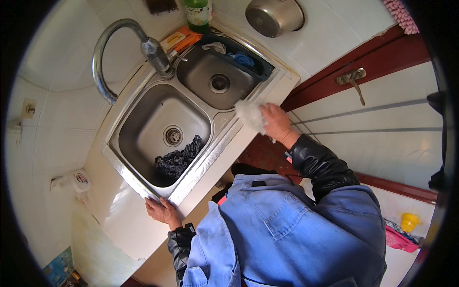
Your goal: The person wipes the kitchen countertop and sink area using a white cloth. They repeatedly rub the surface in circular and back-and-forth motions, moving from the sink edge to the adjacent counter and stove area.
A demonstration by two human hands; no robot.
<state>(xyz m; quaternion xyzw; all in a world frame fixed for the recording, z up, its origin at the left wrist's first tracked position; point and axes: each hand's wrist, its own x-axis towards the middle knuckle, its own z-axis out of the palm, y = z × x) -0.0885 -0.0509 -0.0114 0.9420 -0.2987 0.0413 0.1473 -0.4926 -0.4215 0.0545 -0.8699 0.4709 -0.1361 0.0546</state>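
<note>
"How far along?"
"Wiping seems midway: the right hand's (278, 125) fingers clutch a white cloth (249, 114) by the sink's rim (217, 125)"
"The left hand (163, 212)?"
"Fingers spread on the desk's (119, 225) edge; the dark cloth (176, 161) in the large basin (148, 117) looks left to do"

The sink (109, 153) has two basins (150, 112) and two drains (173, 136), with one faucet (154, 51) at its far edge. Two hands (162, 212) and one white cloth (249, 114) are at the near edge of the counter (131, 227).
</note>
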